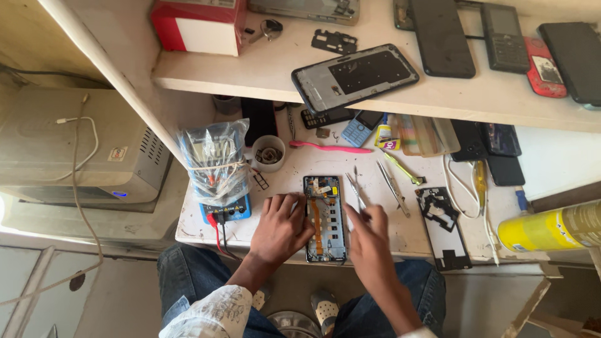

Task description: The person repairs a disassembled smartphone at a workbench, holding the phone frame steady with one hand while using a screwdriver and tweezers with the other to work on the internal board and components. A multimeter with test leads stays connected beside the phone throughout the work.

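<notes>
An opened smartphone [325, 219] lies face down on the white workbench [407, 228], its circuit board and an orange flex cable exposed. My left hand [282, 228] rests on the phone's left edge, fingers spread over it. My right hand [369, 238] is closed around metal tweezers [355, 188], whose tips point up and away just right of the phone's top.
A blue multimeter wrapped in plastic [216, 169] stands at the left with red and black leads. A small white cup [269, 152], pink toothbrush [328, 148], more tweezers [393, 188], a black phone frame [444, 228] and a yellow can [551, 226] surround me. The shelf [263, 72] above holds several phones.
</notes>
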